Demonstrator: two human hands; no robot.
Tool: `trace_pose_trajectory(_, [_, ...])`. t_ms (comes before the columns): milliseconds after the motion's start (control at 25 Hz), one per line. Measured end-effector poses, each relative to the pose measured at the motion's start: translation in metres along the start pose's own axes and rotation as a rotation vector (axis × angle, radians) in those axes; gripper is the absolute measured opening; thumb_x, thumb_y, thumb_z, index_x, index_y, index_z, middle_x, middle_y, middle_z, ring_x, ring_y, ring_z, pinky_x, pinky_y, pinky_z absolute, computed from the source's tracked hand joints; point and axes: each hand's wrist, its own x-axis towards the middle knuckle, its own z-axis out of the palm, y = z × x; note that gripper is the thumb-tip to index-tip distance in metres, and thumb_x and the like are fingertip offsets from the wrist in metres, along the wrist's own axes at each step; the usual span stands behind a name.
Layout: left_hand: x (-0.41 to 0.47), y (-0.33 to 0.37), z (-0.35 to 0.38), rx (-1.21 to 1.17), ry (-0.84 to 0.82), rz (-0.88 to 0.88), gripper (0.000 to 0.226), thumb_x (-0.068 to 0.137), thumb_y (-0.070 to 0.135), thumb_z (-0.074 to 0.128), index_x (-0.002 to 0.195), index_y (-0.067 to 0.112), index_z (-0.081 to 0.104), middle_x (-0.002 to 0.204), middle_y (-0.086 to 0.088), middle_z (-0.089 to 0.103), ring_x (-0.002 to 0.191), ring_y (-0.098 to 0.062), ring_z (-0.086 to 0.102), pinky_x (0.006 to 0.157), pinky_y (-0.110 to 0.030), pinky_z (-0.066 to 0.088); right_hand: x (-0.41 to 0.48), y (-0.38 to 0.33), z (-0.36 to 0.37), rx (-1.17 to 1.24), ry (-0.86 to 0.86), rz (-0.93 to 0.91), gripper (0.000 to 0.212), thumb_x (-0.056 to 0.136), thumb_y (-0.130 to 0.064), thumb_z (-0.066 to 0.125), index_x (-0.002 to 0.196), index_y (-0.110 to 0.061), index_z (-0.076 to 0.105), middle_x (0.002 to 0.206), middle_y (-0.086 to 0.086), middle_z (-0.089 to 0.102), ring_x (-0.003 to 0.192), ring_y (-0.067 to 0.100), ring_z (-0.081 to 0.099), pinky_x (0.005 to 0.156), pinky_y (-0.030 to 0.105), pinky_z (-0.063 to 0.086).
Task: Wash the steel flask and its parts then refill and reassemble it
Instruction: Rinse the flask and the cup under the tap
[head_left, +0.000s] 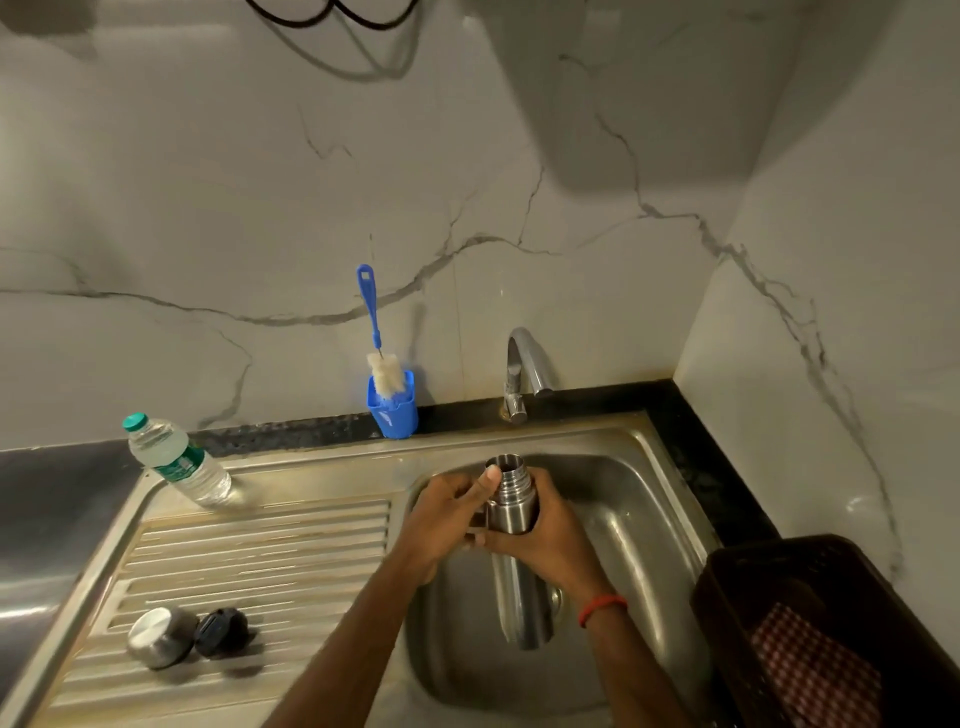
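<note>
Both hands, left hand (451, 512) and right hand (545, 535), grip the open steel flask (511, 512) over the sink (644, 499) basin, its cap (158, 636) and stopper (222, 631) off on the drainboard's near-left corner, so washing, refilling and reassembly seemingly remain.

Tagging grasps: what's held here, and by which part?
The steel flask, open-mouthed and upright over the sink. Both hands grip its upper body just below the threaded neck: left hand with thumb up at the neck, right hand wrapped around the other side.
</note>
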Motion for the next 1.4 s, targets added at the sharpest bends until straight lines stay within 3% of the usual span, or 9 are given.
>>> trace_pose_trajectory(280, [0.051,0.018,0.021,0.042,0.051,-0.012,0.042,0.096,0.051,0.061,0.103,0.011,0.071,0.096,-0.007,0.078,0.089,-0.023,0.076,0.084,-0.05,0.062,0.014,0.022,-0.016,0.007,0.134,0.114,0.072,0.063,-0.053,0.088,0.119,-0.045,0.043,0.107,-0.02,0.065,0.097,-0.002,0.064,0.079,0.02,0.051])
trace_pose_trajectory(520, [0.112,0.028,0.022,0.189,0.12,-0.009,0.038,0.097,0.051,0.061,0.098,0.013,0.069,0.098,-0.004,0.074,0.089,-0.022,0.073,0.083,-0.045,0.062,0.035,0.034,-0.017,-0.054,0.175,0.152,0.073,0.065,-0.055,0.084,0.124,-0.047,0.042,0.112,-0.017,0.064,0.101,0.002,0.061,0.086,0.031,0.053])
trace_pose_trajectory(640, [0.151,0.028,0.026,0.256,0.144,-0.07,0.044,0.096,0.052,0.061,0.094,0.009,0.071,0.096,-0.013,0.075,0.086,-0.029,0.073,0.083,-0.043,0.062,0.043,0.041,-0.021,-0.114,0.179,0.163,0.072,0.063,-0.05,0.086,0.123,-0.047,0.045,0.109,-0.02,0.065,0.099,-0.001,0.061,0.087,0.029,0.054])
trace_pose_trajectory(800, [0.188,0.025,0.038,0.458,0.141,-0.109,0.05,0.094,0.058,0.061,0.098,0.009,0.07,0.088,-0.009,0.072,0.077,-0.024,0.068,0.079,-0.04,0.058,0.056,0.047,-0.024,-0.15,0.192,0.16,0.069,0.062,-0.053,0.085,0.119,-0.048,0.045,0.098,-0.024,0.064,0.093,-0.003,0.062,0.084,0.027,0.053])
trace_pose_trajectory(880, [0.199,0.022,0.041,0.566,0.141,-0.112,0.043,0.096,0.051,0.061,0.11,0.011,0.066,0.094,-0.002,0.067,0.085,-0.021,0.067,0.081,-0.04,0.059,0.062,0.05,-0.024,-0.165,0.202,0.149,0.073,0.062,-0.057,0.084,0.122,-0.045,0.045,0.099,-0.023,0.064,0.094,-0.001,0.063,0.086,0.029,0.055])
trace_pose_trajectory(1080, [0.211,0.026,0.046,0.79,0.144,-0.059,0.041,0.099,0.04,0.064,0.126,0.01,0.056,0.111,-0.007,0.064,0.097,-0.023,0.062,0.076,-0.035,0.048,0.075,0.061,-0.028,-0.146,0.229,0.136,0.073,0.059,-0.059,0.082,0.12,-0.05,0.043,0.108,-0.019,0.067,0.101,0.003,0.064,0.089,0.034,0.056])
trace_pose_trajectory(1200, [0.218,0.023,0.044,0.651,0.159,-0.125,0.021,0.1,0.033,0.063,0.104,0.014,0.055,0.099,-0.003,0.06,0.089,-0.022,0.06,0.078,-0.035,0.05,0.082,0.065,-0.031,-0.115,0.216,0.146,0.072,0.061,-0.049,0.086,0.118,-0.051,0.042,0.107,-0.019,0.067,0.099,0.002,0.065,0.088,0.033,0.057])
trace_pose_trajectory(1280, [0.22,0.014,0.041,0.421,0.174,-0.178,0.024,0.102,0.033,0.056,0.088,0.013,0.059,0.096,-0.008,0.07,0.087,-0.027,0.068,0.087,-0.043,0.058,0.085,0.067,-0.031,-0.118,0.185,0.135,0.073,0.064,-0.044,0.088,0.122,-0.047,0.043,0.108,-0.02,0.066,0.1,0.002,0.064,0.089,0.032,0.057])
trace_pose_trajectory(1400, [0.21,0.004,0.04,0.286,0.175,-0.177,0.032,0.105,0.038,0.047,0.086,0.018,0.063,0.094,-0.011,0.072,0.09,-0.028,0.071,0.092,-0.048,0.058,0.087,0.07,-0.031,-0.159,0.13,0.089,0.076,0.066,-0.045,0.087,0.129,-0.042,0.044,0.107,-0.022,0.064,0.102,0.001,0.063,0.088,0.027,0.055])
